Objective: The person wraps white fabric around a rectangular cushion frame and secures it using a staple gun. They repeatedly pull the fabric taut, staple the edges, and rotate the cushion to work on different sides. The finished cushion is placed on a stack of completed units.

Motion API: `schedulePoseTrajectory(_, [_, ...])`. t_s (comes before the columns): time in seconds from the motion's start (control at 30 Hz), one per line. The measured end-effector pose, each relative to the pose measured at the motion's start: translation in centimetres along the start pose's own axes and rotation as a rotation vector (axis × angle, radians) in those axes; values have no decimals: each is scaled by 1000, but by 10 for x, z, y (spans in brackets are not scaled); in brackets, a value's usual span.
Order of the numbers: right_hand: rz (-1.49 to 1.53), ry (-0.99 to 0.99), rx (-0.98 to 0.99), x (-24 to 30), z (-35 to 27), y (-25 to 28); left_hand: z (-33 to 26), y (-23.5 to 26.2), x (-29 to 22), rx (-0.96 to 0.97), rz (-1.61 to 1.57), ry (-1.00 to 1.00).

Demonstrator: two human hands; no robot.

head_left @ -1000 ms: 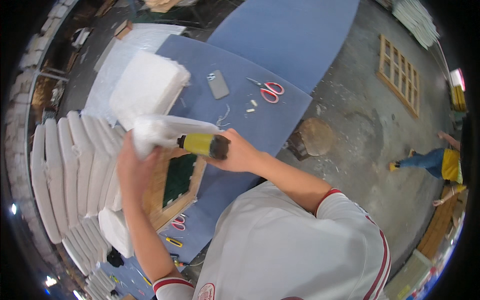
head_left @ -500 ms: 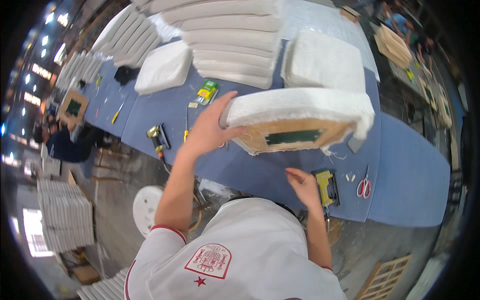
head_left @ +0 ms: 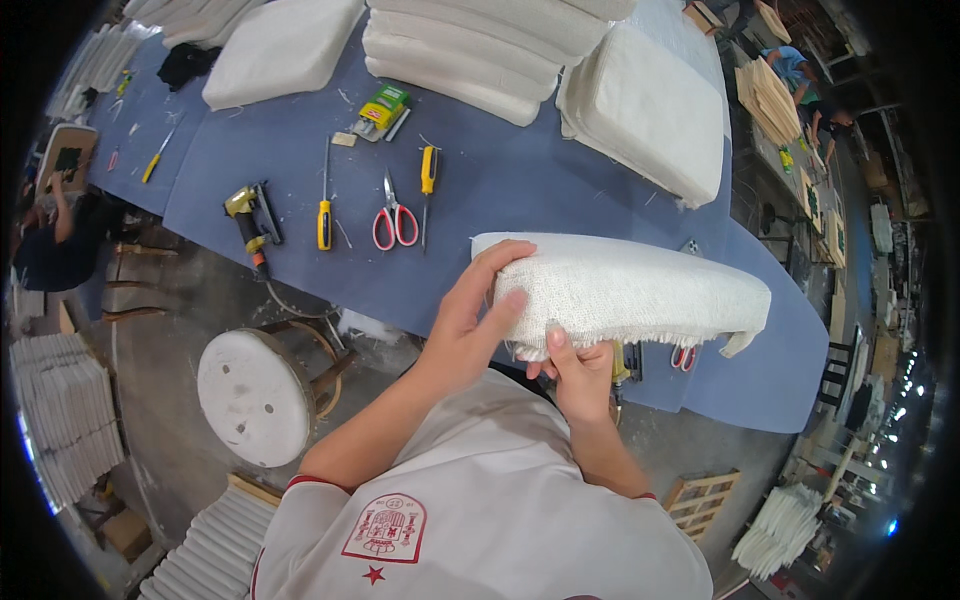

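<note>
A white fabric-covered seat cushion (head_left: pixel 640 290) stands tilted near the front edge of the blue table, its side turned toward me and a frayed fabric edge along the bottom. My left hand (head_left: pixel 478 325) grips its left end, with the thumb on the cloth side. Beneath the left corner, my right hand (head_left: pixel 582 378) pinches the frayed edge, thumb on the outside and fingers curled under. The wooden underside is hidden from view. Partly behind the right hand and cushion shows a yellow-green staple gun (head_left: pixel 628 362).
On the table (head_left: pixel 300 150) lie red-handled scissors (head_left: pixel 395 222), two yellow-handled screwdrivers (head_left: pixel 324 225) (head_left: pixel 429 170), another staple gun (head_left: pixel 250 225) and a green box (head_left: pixel 384 108). Stacked white cushions (head_left: pixel 650 110) stand behind. A round stool (head_left: pixel 255 398) is at left; a co-worker (head_left: pixel 65 235) sits beyond.
The cushion has tipped so its wooden underside no longer shows. My right hand has risen from beside the staple gun to the fabric edge. The view has shifted, revealing scissors and a second screwdriver.
</note>
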State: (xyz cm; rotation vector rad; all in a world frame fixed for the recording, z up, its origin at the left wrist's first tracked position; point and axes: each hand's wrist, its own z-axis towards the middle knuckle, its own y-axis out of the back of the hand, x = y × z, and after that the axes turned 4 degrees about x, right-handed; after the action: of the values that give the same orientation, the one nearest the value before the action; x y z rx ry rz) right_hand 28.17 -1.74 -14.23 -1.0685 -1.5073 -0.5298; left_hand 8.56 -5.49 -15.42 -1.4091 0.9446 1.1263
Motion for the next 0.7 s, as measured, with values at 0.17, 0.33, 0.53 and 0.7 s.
schedulePoseTrajectory(0.17, [60,203,61,-25,8,13,9,3,1,10,113,-60])
schedulePoseTrajectory(0.33, [-127,418,173,-47,29,28,17,17,3,19,293,-29])
schedulePoseTrajectory(0.53, [-384,525,248,-45,46,38,30,19,-9,0,438,-36])
schedulePoseTrajectory(0.7, [-549,616,96,-47,51,27,32,27,-5,16,523,-134])
